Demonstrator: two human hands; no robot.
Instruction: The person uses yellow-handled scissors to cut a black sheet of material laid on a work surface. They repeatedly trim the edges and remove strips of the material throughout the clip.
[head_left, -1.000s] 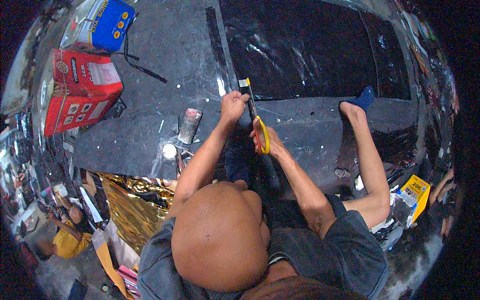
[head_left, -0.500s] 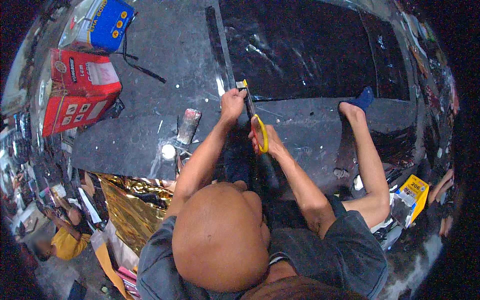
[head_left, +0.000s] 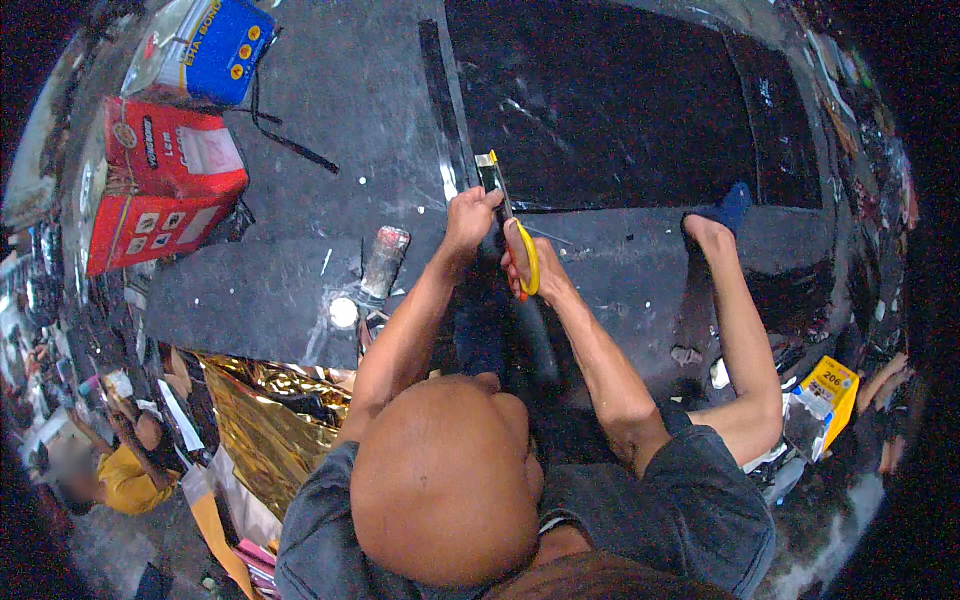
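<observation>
Left hand [head_left: 470, 222]: grip pinching small dark piece [head_left: 488, 176]. Right hand [head_left: 549, 272]: grip round yellow-handled scissors [head_left: 533, 262], blades [head_left: 507, 205] beside left thumb. Blade slip could nick thumb; loose pinch could twist piece.

I saw lettering on the red rectangular cardboard box [head_left: 165, 192] and the blue-and-white boxy container [head_left: 208, 52], numerals on the yellow rectangular pack [head_left: 832, 392].

Scissors [head_left: 532, 258] sit in the right hand [head_left: 545, 275], just right of the left hand [head_left: 470, 217]. A sheet [head_left: 600, 110] lies ahead and rightward, two boxes [head_left: 165, 225] far left, a cylinder [head_left: 386, 262] between boxes and left forearm [head_left: 415, 315], foil [head_left: 265, 430] behind and left of the cylinder.
</observation>
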